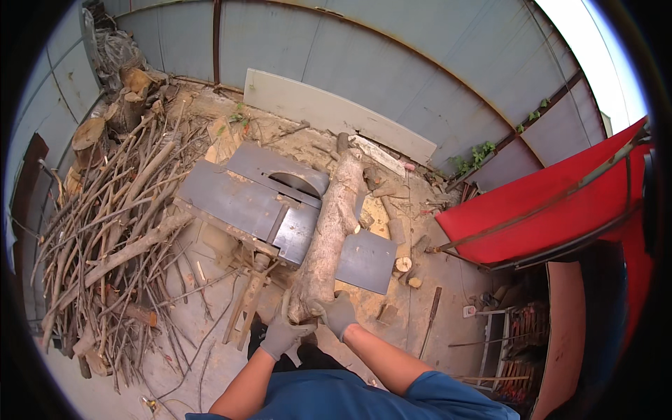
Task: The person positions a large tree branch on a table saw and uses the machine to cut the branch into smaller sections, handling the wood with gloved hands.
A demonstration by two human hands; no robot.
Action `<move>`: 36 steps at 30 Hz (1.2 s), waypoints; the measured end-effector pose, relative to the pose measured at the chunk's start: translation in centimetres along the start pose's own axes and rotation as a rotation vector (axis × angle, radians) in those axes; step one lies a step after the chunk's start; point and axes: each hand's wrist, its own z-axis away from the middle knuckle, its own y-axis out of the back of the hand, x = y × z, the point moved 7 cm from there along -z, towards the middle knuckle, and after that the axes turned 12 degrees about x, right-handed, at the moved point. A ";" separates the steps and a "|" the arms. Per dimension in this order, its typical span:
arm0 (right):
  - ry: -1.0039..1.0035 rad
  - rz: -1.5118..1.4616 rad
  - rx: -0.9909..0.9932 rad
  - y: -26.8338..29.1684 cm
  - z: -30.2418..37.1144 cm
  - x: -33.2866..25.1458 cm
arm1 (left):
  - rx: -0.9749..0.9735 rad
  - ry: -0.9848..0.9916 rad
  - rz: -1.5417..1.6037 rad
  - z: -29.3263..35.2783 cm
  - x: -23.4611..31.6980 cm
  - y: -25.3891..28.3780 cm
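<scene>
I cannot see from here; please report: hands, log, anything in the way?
Left hand, right hand holding log at near end. Log over metal table. Cut wood on floor, right of table.

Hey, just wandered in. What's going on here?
A person in gray gloves is handling a thick log, with the left hand and the right hand both on its near end. The log stretches away over a gray metal table, just right of a dark half-round piece standing up from it; whether it rests fully on the table is hard to tell. A big heap of branches lies to the left.
</scene>
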 end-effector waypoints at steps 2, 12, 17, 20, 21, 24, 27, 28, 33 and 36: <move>-0.057 0.076 0.035 -0.9 0.1 1.3 | -0.089 0.070 -0.145 -1.1 0.6 -1.1; -0.003 -0.002 -0.053 -3.3 -0.9 2.1 | -0.060 0.004 -0.315 -2.4 -5.1 -0.6; -0.024 -0.194 -0.151 -4.5 -0.7 3.4 | -0.098 0.028 -0.254 -2.8 -7.4 -0.8; -0.051 -0.357 -0.208 -4.9 -0.2 2.7 | -0.100 0.040 -0.364 -3.4 -5.3 0.3; -0.004 -0.384 -0.154 -4.2 0.0 1.5 | -0.115 0.024 -0.367 -3.6 -4.9 0.5; -0.032 -0.356 -0.164 -3.6 -0.2 0.4 | -0.141 0.045 -0.341 -3.7 -3.8 0.9; -0.297 -0.531 -0.258 -5.2 -0.7 2.2 | -0.184 0.128 -0.283 -3.8 -2.4 1.4; -0.297 -0.524 -0.255 -5.6 -1.4 3.0 | -0.205 0.175 -0.252 -3.7 -2.5 1.5; -0.249 -0.470 -0.295 -5.1 -1.2 2.5 | -0.089 0.151 -0.128 0.4 -10.2 2.2; -0.247 -0.422 -0.338 -3.4 -0.5 -0.1 | -0.147 0.368 -0.177 6.4 -23.5 0.6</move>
